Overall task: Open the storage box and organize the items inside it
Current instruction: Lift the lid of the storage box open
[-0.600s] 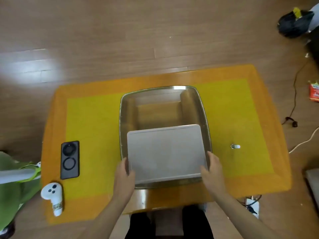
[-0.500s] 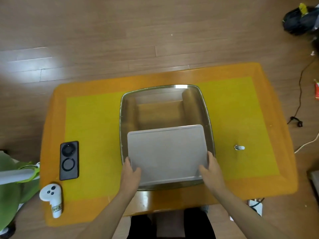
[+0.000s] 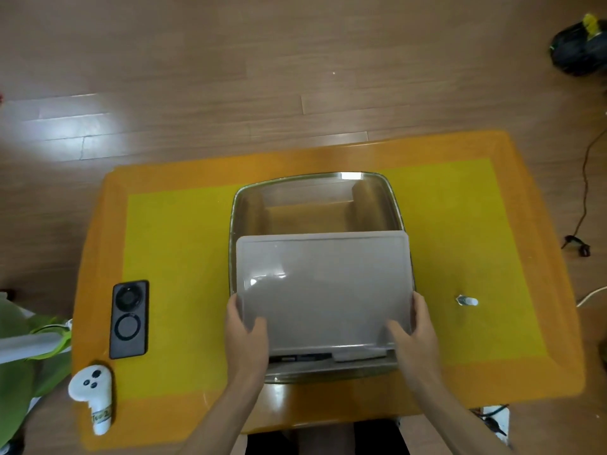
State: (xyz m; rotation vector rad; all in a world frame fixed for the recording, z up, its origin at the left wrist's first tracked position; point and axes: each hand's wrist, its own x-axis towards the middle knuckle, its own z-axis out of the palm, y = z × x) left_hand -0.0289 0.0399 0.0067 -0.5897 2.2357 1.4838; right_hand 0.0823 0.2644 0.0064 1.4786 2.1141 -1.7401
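Hands grip the lid at its near corners: left hand clamps the near-left corner, thumb on top, fingers wrapped under the edge; right hand does the same at the near-right corner, thumb lying across the top. Both grips pressed onto the lid, not spread.

Lid is grey, translucent, rectangular w/ a raised rim. It sits over the near part of the box, far edge roughly mid-box, near edge lifted enough that a gap shows below it. In that gap, inside the box along the near wall: a dark flat item w/ pale markings, and just beside it to the right a pale flat item; too hidden to tell what either is.

Box is clear, rounded corners, standing mid-bench on the yellow mat. Its far half is uncovered; the bench colour shows through the bottom there.

Bench has a glossy orange-brown top; mat has an orange border around the yellow centre.

Left of the box, well apart: black phone lying flat, camera side up. Near the near-left corner of the mat, a white controller, handle pointing toward the person. Right of the box, a small silver-white bit on the mat, too small to ID.

Wood floor around. Black bag far right on the floor, thin cable trailing down the right side.
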